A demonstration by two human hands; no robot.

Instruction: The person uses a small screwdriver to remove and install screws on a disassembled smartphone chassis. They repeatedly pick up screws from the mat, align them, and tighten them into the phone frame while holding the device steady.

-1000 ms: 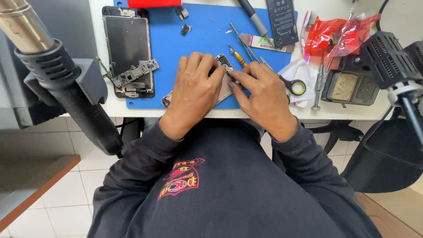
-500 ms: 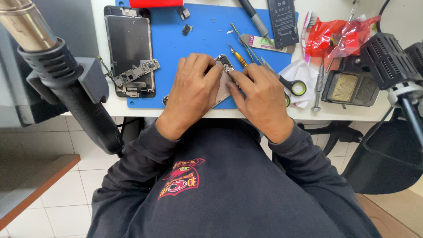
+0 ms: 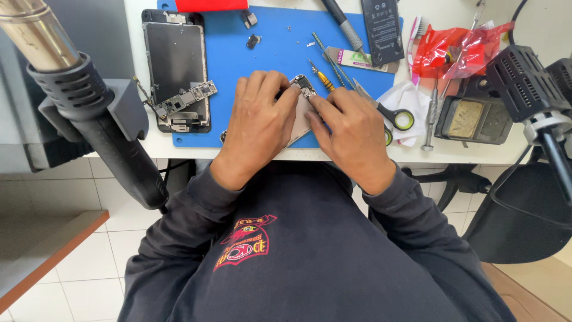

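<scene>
An opened phone body (image 3: 301, 110) lies on the blue work mat (image 3: 280, 50), mostly covered by both hands. My left hand (image 3: 259, 122) rests over its left side with fingers curled on the edge. My right hand (image 3: 351, 128) presses on its right side, fingertips near the exposed top corner (image 3: 304, 85). A dismantled phone screen frame (image 3: 176, 65) with a small circuit board (image 3: 187, 100) on it lies at the mat's left.
A hot-air gun (image 3: 89, 107) sits in its holder at the left. Screwdrivers (image 3: 325, 74), tweezers, scissors (image 3: 396, 116), a black battery (image 3: 381, 30), red bag (image 3: 450, 50) and a soldering sponge tray (image 3: 471, 119) crowd the right. A black chair (image 3: 524, 209) stands right.
Both hands stay on the phone body; the fingers have shifted only slightly.
</scene>
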